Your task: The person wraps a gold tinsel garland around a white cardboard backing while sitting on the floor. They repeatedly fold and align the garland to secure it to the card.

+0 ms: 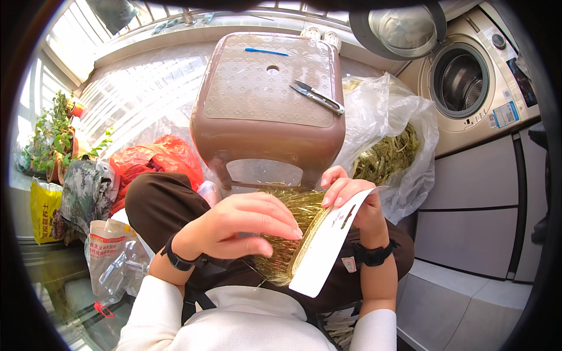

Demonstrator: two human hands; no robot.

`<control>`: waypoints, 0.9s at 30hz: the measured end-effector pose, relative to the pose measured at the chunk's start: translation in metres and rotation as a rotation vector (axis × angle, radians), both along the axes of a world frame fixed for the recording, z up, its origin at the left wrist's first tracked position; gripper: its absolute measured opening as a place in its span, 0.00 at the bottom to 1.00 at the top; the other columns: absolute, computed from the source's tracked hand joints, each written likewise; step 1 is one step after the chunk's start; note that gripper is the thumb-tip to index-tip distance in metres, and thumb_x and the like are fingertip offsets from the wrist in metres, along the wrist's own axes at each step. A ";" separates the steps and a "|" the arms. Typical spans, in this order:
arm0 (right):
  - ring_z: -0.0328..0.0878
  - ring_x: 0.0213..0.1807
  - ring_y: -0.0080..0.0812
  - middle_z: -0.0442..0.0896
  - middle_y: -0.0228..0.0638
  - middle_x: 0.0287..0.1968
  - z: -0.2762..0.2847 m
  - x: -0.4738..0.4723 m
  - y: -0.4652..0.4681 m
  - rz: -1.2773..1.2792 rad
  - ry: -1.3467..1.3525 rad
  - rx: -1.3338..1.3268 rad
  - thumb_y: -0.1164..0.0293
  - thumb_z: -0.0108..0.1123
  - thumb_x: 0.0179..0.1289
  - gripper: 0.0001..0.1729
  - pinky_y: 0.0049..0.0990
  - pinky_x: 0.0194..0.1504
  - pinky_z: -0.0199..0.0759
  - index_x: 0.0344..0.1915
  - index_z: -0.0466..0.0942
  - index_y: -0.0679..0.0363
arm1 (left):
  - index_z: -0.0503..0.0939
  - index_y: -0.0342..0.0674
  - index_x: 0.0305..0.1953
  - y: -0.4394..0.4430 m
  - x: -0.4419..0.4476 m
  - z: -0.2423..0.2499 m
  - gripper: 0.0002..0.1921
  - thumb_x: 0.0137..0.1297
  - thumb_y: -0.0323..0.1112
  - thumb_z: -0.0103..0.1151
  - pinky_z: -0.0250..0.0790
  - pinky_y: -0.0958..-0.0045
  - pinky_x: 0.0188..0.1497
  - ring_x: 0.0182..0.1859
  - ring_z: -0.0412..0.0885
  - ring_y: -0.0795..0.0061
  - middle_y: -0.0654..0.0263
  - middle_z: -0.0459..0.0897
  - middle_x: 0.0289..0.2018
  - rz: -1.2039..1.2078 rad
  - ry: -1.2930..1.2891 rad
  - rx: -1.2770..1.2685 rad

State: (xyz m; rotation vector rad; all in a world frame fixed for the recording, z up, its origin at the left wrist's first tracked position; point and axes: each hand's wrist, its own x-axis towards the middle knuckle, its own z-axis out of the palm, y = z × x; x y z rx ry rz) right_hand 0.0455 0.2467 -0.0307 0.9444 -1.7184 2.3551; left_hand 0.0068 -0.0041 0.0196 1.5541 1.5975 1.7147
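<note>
Above my lap, my right hand [355, 197] grips the upper end of a white hang card [322, 250] that has a slot and some printing. Along the card's left edge runs a braided gold band [309, 239], with shiny gold tinsel fringe [281, 259] spreading from it to the left. My left hand [246, 226] hovers over the fringe, palm down, fingers apart and thumb stretched out; its fingertips are close to the band, and I cannot tell whether they touch it. Thread snips [318, 97] and a thin blue tool [267, 51] lie on a brown plastic stool [246, 101] before me.
Right of the stool, a clear plastic bag [395, 109] holds more gold tinsel [386, 153]. A washing machine [459, 79] with its door swung open stands beyond. To the left are a red plastic bag [153, 155], potted plants [55, 145] and a yellow bag [46, 213].
</note>
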 end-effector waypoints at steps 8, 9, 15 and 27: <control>0.66 0.41 0.29 0.83 0.26 0.34 0.038 -0.009 0.017 0.234 -0.011 0.353 0.73 0.60 0.58 0.05 0.28 0.51 0.58 0.32 0.83 0.59 | 0.65 0.38 0.52 0.047 -0.026 -0.030 0.33 0.47 0.34 0.74 0.63 0.66 0.57 0.56 0.69 0.70 0.65 0.71 0.50 -0.039 -0.185 -0.242; 0.65 0.39 0.29 0.83 0.25 0.34 0.040 -0.009 0.017 0.233 -0.032 0.383 0.73 0.62 0.57 0.04 0.27 0.50 0.58 0.32 0.84 0.59 | 0.63 0.39 0.53 0.054 -0.027 -0.036 0.35 0.45 0.35 0.75 0.63 0.66 0.58 0.57 0.68 0.71 0.65 0.70 0.50 -0.021 -0.201 -0.215; 0.64 0.38 0.28 0.79 0.22 0.31 0.035 -0.010 0.007 0.314 -0.048 0.405 0.73 0.67 0.53 0.05 0.23 0.45 0.60 0.32 0.84 0.55 | 0.47 0.43 0.67 0.076 -0.026 -0.056 0.55 0.41 0.32 0.77 0.59 0.63 0.65 0.64 0.64 0.68 0.54 0.64 0.62 -0.174 -0.469 -0.037; 0.51 0.67 0.49 0.63 0.41 0.61 0.033 -0.009 -0.013 -0.370 0.273 0.584 0.61 0.78 0.33 0.13 0.43 0.61 0.50 0.21 0.83 0.45 | 0.32 0.47 0.72 0.052 -0.026 -0.045 0.61 0.47 0.30 0.74 0.64 0.64 0.59 0.57 0.70 0.66 0.55 0.56 0.66 -0.125 -0.400 0.028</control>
